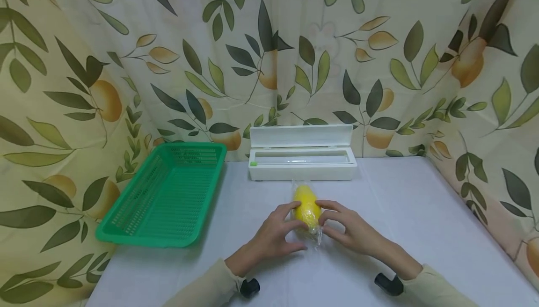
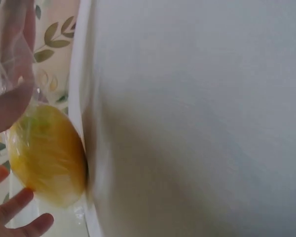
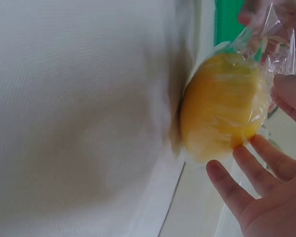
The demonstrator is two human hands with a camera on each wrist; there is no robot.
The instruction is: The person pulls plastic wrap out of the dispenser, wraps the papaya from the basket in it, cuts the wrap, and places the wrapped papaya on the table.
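A smooth yellow oval fruit point(image 1: 306, 202), faintly green at one end, rests on the white tabletop inside clear plastic film point(image 3: 259, 54). Its exact kind is unclear. Crinkled loose film sticks out at the near end. My left hand point(image 1: 280, 232) is on its left side, fingertips at the fruit, thumb held away. From the right, my right hand point(image 1: 353, 230) touches the wrapped fruit with extended fingertips point(image 3: 224, 180); its thumb lies by the loose film. Whether that thumb pinches any film is hard to make out.
Behind the fruit stands a white film dispenser box point(image 1: 303, 172) with its lid point(image 1: 301, 136) raised and a small green piece at its left. A green plastic basket point(image 1: 204, 213) sits at the left. Leaf-patterned curtains point(image 1: 252, 54) enclose the back and sides.
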